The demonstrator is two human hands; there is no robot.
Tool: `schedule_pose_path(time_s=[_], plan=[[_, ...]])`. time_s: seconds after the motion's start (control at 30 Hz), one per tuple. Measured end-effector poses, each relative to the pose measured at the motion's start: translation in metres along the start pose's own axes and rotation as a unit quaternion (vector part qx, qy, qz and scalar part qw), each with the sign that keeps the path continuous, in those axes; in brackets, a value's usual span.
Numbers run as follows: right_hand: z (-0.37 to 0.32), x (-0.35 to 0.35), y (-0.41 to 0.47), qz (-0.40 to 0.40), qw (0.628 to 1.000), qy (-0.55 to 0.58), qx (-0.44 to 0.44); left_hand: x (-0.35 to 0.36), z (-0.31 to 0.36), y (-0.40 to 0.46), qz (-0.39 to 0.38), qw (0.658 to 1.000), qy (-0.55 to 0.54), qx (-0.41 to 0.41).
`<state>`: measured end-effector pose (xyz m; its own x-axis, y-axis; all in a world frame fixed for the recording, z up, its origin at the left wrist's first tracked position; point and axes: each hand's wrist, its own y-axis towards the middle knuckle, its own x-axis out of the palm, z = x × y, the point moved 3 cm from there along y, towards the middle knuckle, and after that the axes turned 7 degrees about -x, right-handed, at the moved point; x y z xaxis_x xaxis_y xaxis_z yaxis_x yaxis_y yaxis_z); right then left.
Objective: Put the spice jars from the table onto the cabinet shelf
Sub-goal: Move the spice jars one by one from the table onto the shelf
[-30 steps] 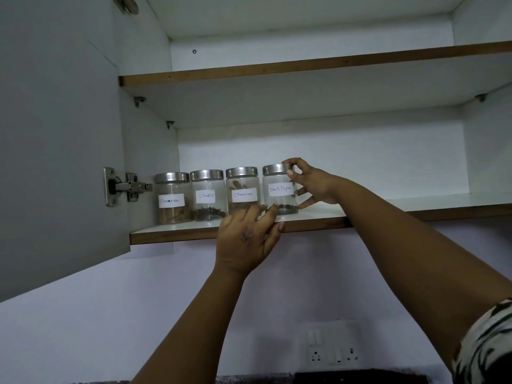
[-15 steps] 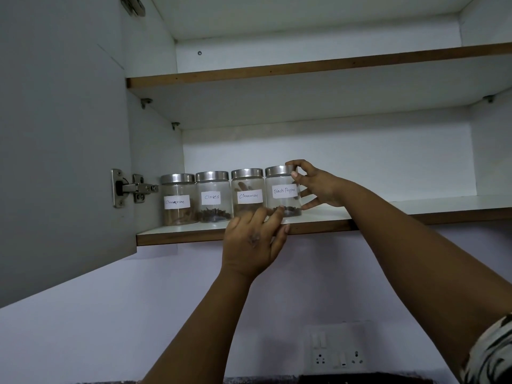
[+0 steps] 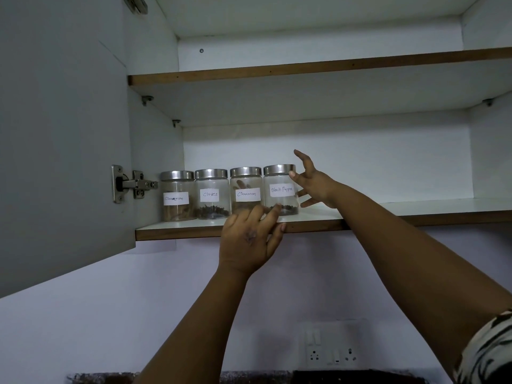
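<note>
From the head camera, four glass spice jars with steel lids stand upright in a close row at the left end of the lower cabinet shelf. From the left they are a cinnamon jar, a cloves jar, a second cinnamon jar and the black pepper jar, each with its handwritten label facing out.

The right hand is spread wide just beside the black pepper jar, with only the thumb tip at the lid's edge; it grips nothing. The left hand reaches up from below with straight fingers at the base of the black pepper jar and the shelf's front edge, also holding nothing.

The placing looks close to finished, with the last jar seemingly only being nudged into line. The table is out of sight, so whether any jars remain there cannot be told.
</note>
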<state>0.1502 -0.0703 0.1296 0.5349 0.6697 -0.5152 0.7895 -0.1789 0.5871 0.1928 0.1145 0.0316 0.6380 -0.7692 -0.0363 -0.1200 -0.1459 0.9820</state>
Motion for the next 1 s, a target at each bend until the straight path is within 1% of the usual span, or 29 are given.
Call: schedule_pose_path(time_s=[0.13, 0.27, 0.33, 0.4, 0.53, 0.63, 0.67, 0.73, 0.8, 0.87, 0.93, 1.0], plan=[[-0.001, -0.002, -0.002, 0.038, 0.997, -0.060, -0.033, 0.002, -0.002, -0.002, -0.014, 1.000, 0.006, -0.001], [0.002, -0.006, -0.009, 0.104, 0.985, -0.109, -0.079, -0.001, 0.000, 0.001, -0.039, 0.999, 0.018, -0.008], [0.000, -0.004, -0.019, 0.115, 0.982, -0.122, -0.086, -0.005, 0.000, 0.003, -0.057, 0.998, 0.026, -0.015], [-0.004, -0.001, -0.036, 0.115, 0.978, -0.144, -0.094, -0.008, 0.003, 0.003, -0.080, 0.996, 0.022, -0.028], [-0.024, 0.005, -0.086, 0.177, 0.955, -0.186, -0.147, -0.021, 0.011, -0.005, -0.099, 0.992, 0.000, -0.081], [-0.019, 0.017, -0.136, 0.195, 0.955, -0.163, -0.150, -0.040, 0.019, -0.028, -0.088, 0.985, -0.072, -0.133], [-0.013, 0.022, -0.157, 0.216, 0.956, -0.131, -0.152, -0.050, 0.024, -0.041, -0.090, 0.979, -0.095, -0.157], [0.004, 0.035, -0.203, 0.271, 0.950, -0.030, -0.152, -0.072, 0.040, -0.080, -0.106, 0.973, -0.088, -0.183], [0.032, 0.052, -0.247, 0.302, 0.949, 0.029, -0.092, -0.088, 0.059, -0.135, -0.154, 0.970, -0.062, -0.180], [0.072, 0.076, -0.286, 0.280, 0.959, 0.041, -0.007, -0.098, 0.076, -0.200, -0.226, 0.952, -0.068, -0.196], [0.115, 0.101, -0.322, 0.232, 0.969, 0.053, 0.073, -0.105, 0.091, -0.263, -0.304, 0.917, -0.071, -0.249], [0.152, 0.129, -0.359, 0.167, 0.974, 0.042, 0.150, -0.116, 0.111, -0.317, -0.389, 0.869, -0.069, -0.297]])
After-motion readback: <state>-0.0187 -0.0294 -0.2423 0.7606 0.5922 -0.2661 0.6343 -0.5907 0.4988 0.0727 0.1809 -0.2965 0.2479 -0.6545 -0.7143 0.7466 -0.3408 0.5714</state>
